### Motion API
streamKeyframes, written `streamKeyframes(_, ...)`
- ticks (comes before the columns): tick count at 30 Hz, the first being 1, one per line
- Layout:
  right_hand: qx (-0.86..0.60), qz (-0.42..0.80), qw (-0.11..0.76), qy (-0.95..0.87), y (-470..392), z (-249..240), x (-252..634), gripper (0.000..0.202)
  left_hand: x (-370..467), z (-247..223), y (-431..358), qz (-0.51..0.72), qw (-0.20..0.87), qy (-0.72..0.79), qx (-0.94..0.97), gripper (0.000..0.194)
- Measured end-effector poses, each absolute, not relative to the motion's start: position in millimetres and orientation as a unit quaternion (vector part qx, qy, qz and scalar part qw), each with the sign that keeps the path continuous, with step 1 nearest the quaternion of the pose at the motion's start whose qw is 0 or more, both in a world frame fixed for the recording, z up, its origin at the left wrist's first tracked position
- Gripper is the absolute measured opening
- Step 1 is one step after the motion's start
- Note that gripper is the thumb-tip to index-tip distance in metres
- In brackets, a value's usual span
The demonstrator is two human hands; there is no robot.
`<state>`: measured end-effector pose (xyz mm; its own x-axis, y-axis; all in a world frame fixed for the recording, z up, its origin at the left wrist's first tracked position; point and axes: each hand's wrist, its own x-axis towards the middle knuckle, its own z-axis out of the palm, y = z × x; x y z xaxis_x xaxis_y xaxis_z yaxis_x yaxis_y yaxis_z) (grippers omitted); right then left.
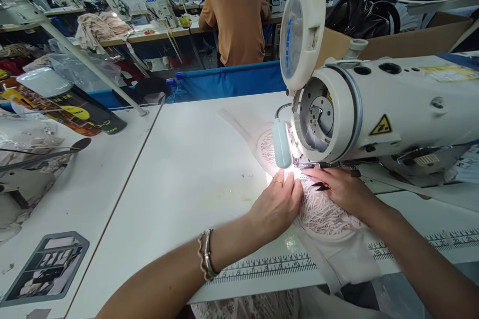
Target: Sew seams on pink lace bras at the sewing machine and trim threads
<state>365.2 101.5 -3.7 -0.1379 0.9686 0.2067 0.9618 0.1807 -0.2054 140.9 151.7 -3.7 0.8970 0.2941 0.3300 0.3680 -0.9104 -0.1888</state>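
Pale pink lace fabric (325, 212) with sheer mesh edging lies under the sewing machine's (404, 104) head and drapes over the table's front edge. My left hand (279, 204) is closed, fingertips pinching the fabric's left edge just in front of the needle area. On the lace's right side rests my right hand (342, 189), its fingers reaching toward the presser foot. Two dark pointed blades, apparently of thread snips (321, 186), stick out from under its curled fingers; their handles are hidden. A lit pale-green lamp (282, 144) hangs by the needle, which is hidden by glare.
The white table (187, 169) carries a printed ruler (265, 266) along its front edge. Spray cans (90, 109), a slanted pole (90, 70) and bagged fabric stand left. The machine's round end cover (303, 30) is swung up. A person (237, 15) sits ahead, facing away.
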Motion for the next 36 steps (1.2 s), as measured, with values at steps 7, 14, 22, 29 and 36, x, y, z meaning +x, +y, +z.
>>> streamKeyframes(7, -0.525, -0.074, 0.195, -0.825, 103.2, 3.0, 360.8, 0.052, 139.4, -3.3, 153.3, -0.119, 0.145, -0.169, -0.968, 0.039)
streamKeyframes(14, -0.547, -0.059, 0.204, -0.810, 103.6, -2.4, 357.8, 0.052, 134.9, -4.1, 163.9, -0.144, 0.105, -0.168, -0.970, 0.038)
streamKeyframes(22, -0.569, -0.033, 0.180, -0.802, 102.4, -4.1, 358.6, 0.064, 129.2, -5.5, 175.4, -0.162, 0.039, -0.168, -0.972, 0.036)
streamKeyframes(29, -0.560, -0.043, 0.186, -0.806, 102.7, -5.1, 356.4, 0.063, 125.2, 6.9, 184.6, -0.133, 0.009, -0.160, -0.978, 0.039)
streamKeyframes(36, -0.553, -0.048, 0.183, -0.812, 102.9, -1.5, 355.8, 0.054, 120.8, 8.8, 193.3, -0.110, -0.007, -0.172, -0.979, 0.044)
